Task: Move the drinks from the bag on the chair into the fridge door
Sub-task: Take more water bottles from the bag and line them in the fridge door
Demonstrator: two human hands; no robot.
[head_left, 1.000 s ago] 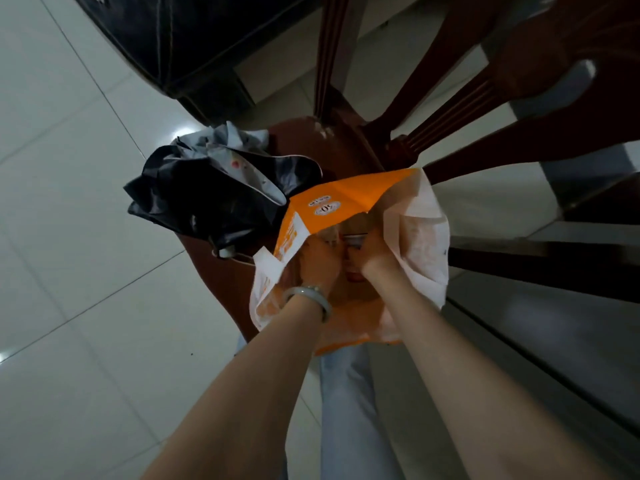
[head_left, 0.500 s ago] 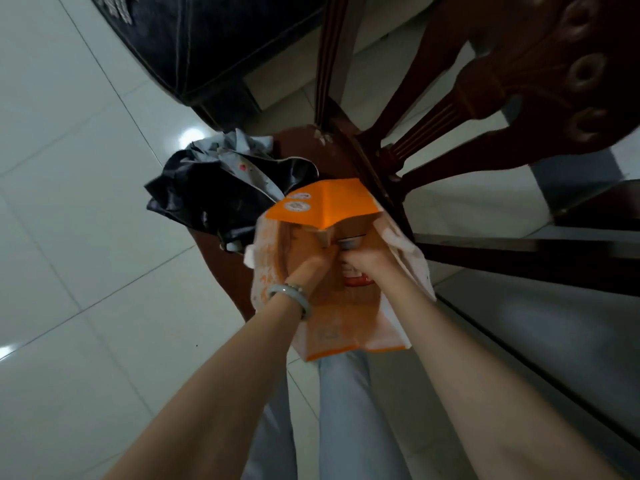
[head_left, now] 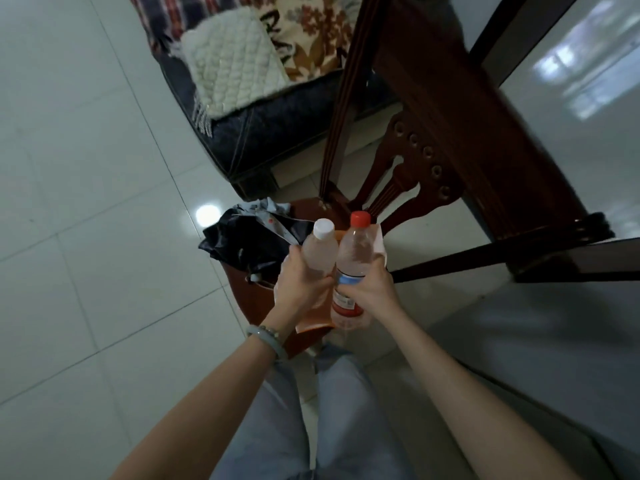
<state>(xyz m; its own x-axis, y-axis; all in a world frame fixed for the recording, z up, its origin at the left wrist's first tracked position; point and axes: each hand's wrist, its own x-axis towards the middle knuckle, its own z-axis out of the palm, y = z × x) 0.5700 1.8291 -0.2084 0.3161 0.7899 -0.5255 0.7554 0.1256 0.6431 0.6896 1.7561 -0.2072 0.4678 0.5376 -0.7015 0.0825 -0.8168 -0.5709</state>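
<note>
My left hand [head_left: 300, 285] grips a clear bottle with a white cap [head_left: 320, 249]. My right hand [head_left: 370, 289] grips a clear bottle with a red cap [head_left: 354, 252] and a red label. Both bottles are held upright, side by side and touching, above the orange and white bag [head_left: 313, 318]. The bag sits on the seat of the dark red wooden chair [head_left: 252, 303] and is mostly hidden behind my hands and the bottles. The fridge is not in view.
A crumpled black and grey bag [head_left: 247, 239] lies on the chair seat to the left. The carved chair back [head_left: 408, 174] rises behind. A dark table [head_left: 485, 140] with a glass top stands on the right. A dark sofa [head_left: 263, 133] with cushions is beyond. White floor tiles [head_left: 86, 237] spread left.
Both hands were inside the orange bag; now they have lifted out, each holding a bottle above it. The bag has sunk lower on the seat.
</note>
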